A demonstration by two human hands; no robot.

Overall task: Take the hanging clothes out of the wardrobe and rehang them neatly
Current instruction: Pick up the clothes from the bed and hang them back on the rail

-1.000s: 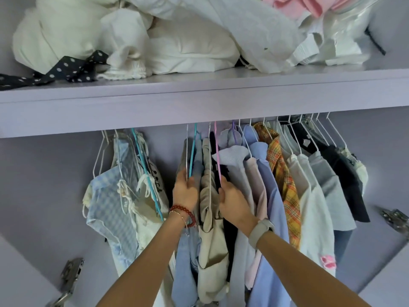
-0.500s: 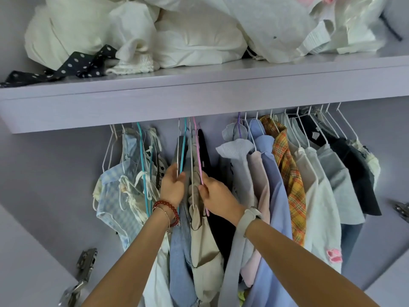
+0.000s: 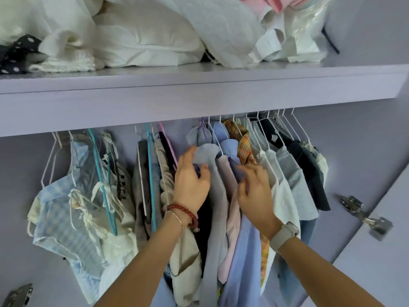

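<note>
Hanging clothes of mixed colours are seen on thin wire and plastic hangers in a row beneath the lilac wardrobe shelf, across the middle of the frame. At the left of the frame a pale blue checked top hangs with cream tie-strap garments just beside it, next to a turquoise plastic hanger. At the centre a beige gathered garment and a dark garment on a pink hanger are hung close together. The left hand, with a red beaded bracelet at its wrist, is laid against a grey-blue collared shirt; its fingers are loosely spread, the thumb touching the collar, and nothing is clearly pinched. The right hand, with a pale beige watch strap at its wrist, is placed among a periwinkle blue shirt, an orange plaid shirt and a white shirt; its fingers are somewhat curled and blurred, so a grip cannot be told. Further right a pale grey top and a black garment are hung. On the shelf at the top of the frame crumpled white fabrics, a black polka-dot cloth and pink fabric are piled. A metal door hinge is seen at the right edge.
</note>
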